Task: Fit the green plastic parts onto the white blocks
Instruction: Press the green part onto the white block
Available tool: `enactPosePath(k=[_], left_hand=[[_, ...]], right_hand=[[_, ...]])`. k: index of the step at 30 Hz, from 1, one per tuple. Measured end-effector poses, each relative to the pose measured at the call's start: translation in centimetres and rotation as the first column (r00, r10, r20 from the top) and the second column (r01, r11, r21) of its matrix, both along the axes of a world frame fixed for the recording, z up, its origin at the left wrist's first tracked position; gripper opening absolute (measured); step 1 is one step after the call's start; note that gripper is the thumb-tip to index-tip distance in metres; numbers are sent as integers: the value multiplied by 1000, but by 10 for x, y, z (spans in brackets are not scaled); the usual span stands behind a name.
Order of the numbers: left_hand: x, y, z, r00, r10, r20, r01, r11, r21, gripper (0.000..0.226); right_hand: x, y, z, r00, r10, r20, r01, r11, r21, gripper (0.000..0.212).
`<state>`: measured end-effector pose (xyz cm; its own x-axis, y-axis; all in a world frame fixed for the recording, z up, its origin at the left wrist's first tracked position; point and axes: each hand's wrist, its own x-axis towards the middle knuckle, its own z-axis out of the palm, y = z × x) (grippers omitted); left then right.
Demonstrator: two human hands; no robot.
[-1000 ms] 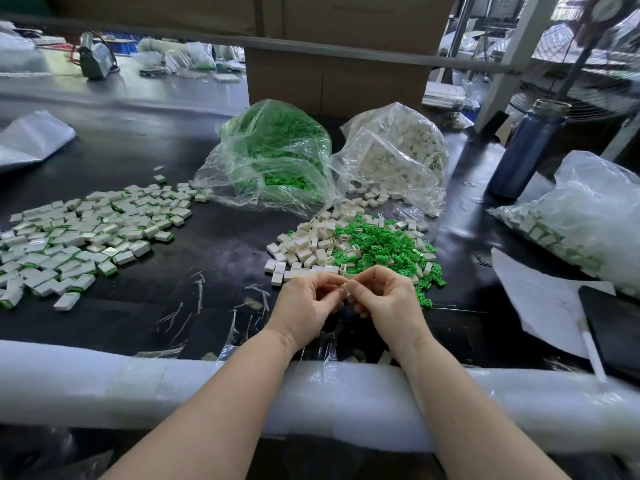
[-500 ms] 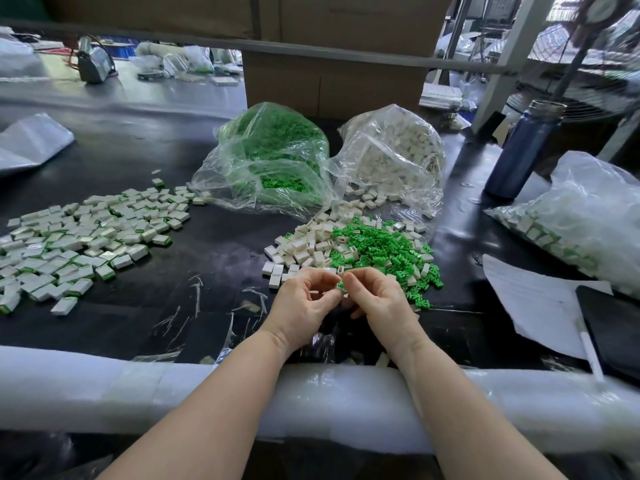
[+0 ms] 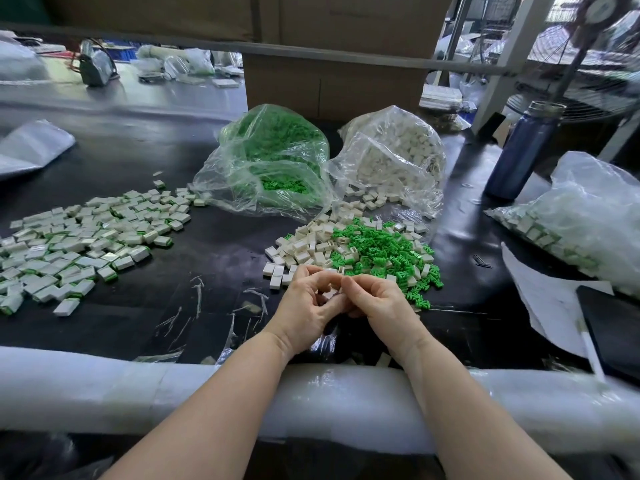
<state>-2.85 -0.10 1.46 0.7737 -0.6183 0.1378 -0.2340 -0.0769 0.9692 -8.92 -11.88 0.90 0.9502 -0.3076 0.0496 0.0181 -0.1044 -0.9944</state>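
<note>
Black bench, hands meeting just before the loose pile.
Left hand and right hand pinch one barely visible piece together, grip narrow, probably mid-fit; next, presumably another from the white blocks and green parts.

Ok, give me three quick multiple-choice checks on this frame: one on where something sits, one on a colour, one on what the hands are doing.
1. Where is the spread of finished blocks?
A. Left of the hands
B. In the green bag
C. By the bottle

2. What colour is the bottle?
A. Red
B. Dark blue
C. Yellow

3. How are the left hand and right hand?
A. Flat on the table
B. Far apart
C. Together, fingers curled on a small piece

A: the finished blocks lie on the table's left. B: its body is dark blue. C: the fingertips meet before the loose pile.
</note>
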Motion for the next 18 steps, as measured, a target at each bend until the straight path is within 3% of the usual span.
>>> enactPosePath(k=[4, 18], left_hand=[[-1, 0, 2, 1000, -23, -19, 23, 1000, -22, 9], [3, 0, -4, 982, -75, 176, 56, 992, 112, 12]], right_hand=[[-1, 0, 0, 1000, 8, -28, -9, 1000, -18, 16], [-3, 0, 3, 1000, 14, 2, -14, 995, 99, 13]])
